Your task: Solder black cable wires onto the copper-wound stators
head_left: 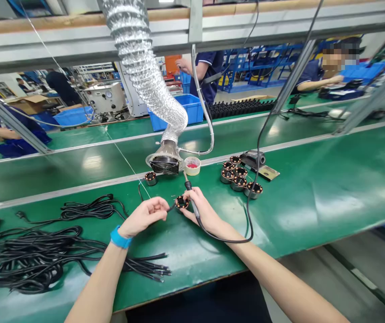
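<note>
My left hand (148,215), with a blue band at the wrist, pinches the end of a black cable (171,207) beside a motor stator (181,202). The stator is a dark ring with copper windings. My right hand (202,208) is closed around the handle of a soldering iron (192,199) and its fingers also touch the stator's right side. The iron's tip points away from me, towards a round pale tub (192,166) with something red inside. Another stator (150,178) stands alone behind my left hand.
Black cables (34,255) lie heaped at the left. Several stators (239,175) stand at the right beside a grey metal holder (253,159). A fan-fronted extraction hood (164,163) hangs on a silver duct (145,67) above the bench (300,193). The iron's cord loops at the right. People work beyond.
</note>
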A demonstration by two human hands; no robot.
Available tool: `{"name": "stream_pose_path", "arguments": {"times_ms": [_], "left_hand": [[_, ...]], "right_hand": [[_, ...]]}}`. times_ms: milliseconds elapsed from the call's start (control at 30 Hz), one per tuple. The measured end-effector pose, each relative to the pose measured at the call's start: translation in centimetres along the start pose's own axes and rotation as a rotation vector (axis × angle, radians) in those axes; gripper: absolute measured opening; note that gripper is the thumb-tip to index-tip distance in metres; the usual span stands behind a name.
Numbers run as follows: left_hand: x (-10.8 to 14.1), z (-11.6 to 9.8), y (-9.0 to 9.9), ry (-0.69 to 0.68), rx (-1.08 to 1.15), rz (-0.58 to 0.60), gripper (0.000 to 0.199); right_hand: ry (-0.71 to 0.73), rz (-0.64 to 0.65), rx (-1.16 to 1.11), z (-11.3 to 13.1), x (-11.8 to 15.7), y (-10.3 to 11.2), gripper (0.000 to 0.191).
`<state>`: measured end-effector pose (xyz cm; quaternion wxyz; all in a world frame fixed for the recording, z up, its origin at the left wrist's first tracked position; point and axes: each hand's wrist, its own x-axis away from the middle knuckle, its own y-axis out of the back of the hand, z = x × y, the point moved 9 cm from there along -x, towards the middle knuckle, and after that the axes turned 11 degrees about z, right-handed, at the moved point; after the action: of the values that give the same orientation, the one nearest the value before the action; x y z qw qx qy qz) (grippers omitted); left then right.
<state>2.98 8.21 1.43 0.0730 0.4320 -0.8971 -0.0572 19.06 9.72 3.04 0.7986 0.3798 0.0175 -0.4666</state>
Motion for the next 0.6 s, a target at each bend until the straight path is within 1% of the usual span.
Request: {"name": "stream_pose_path", "arguments": {"times_ms": [67, 133, 200, 267, 367, 500, 600], "left_hand": [[0.2, -0.1, 1.6, -0.073, 0.058, -0.152, 0.031], [0.2, 0.2, 2.2, -0.098, 0.088, -0.227, 0.034], [0.1, 0.6, 2.2, -0.100, 0.105, -0.251, 0.035], [0.0, 0.9, 2.1, -0.098, 0.113, -0.257, 0.035], [0.0, 0.8, 1.9, -0.099, 0.117, -0.246, 0.033], [0.1, 0.3, 1.6, -0.104, 0.113, -0.240, 0.031], [0.1, 0.0, 1.5, -0.094, 0.081, -0.299, 0.030]], "right_hand": [[0.009, 0.036, -0.015, 0.4, -0.2, -0.4, 0.028], [0.016, 0.044, -0.034, 1.0, -0.3, -0.5, 0.032], [0.026, 0.007, -0.059, 1.7, -0.5, -0.3, 0.035], [0.044, -0.075, -0.093, 2.4, -0.8, 0.2, 0.035], [0.078, -0.191, -0.174, 3.2, -1.6, 0.8, 0.029], [0.089, -0.288, -0.295, 3.2, -2.6, 0.6, 0.017], [0.070, -0.348, -0.302, 3.0, -2.6, 0.2, 0.016]]}}
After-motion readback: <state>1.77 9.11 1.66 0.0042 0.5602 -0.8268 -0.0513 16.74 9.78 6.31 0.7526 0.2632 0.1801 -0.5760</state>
